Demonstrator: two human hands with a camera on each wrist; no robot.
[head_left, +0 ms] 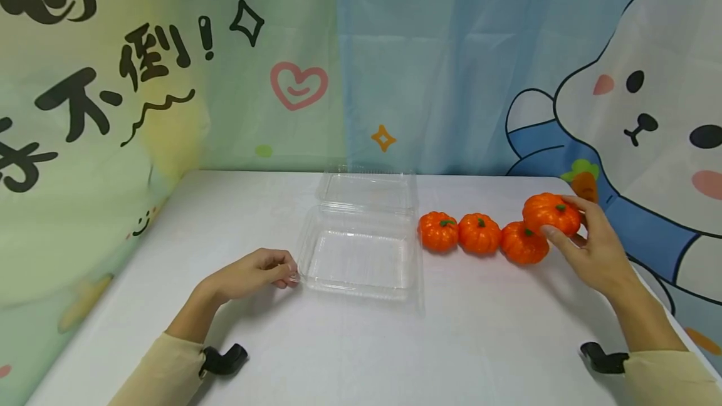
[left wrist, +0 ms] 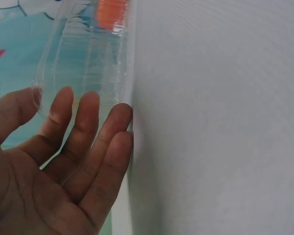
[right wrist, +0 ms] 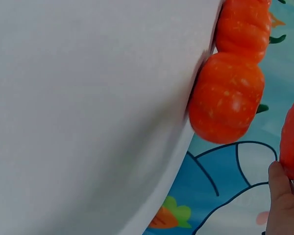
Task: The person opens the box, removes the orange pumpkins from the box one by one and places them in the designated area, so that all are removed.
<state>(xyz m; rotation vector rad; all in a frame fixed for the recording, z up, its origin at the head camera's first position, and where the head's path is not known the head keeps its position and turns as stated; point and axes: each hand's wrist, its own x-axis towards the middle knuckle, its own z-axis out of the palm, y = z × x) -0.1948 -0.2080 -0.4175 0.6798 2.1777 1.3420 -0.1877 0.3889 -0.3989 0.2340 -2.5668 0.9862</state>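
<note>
At the left side of a clear plastic clamshell box (head_left: 361,262), my left hand (head_left: 262,274) pinches the rim near the front corner. In the left wrist view the thumb and index fingertip (left wrist: 63,100) meet the box's edge, the other fingers loosely bent beside it. The box stands with its lid (head_left: 366,190) laid back behind it. My right hand (head_left: 595,249) holds a small orange toy pumpkin (head_left: 549,213) with a green stem, raised off the table. Just below and left of it sits another pumpkin (head_left: 524,244), the nearest of three in a row.
The other two pumpkins, one in the middle (head_left: 479,234) and one (head_left: 438,232) right beside the box, touch or nearly touch. All rest on a white table (head_left: 361,356). A printed cloth (head_left: 429,80) hangs behind the table's back edge. Black wrist mounts (head_left: 225,359) stick out from both sleeves.
</note>
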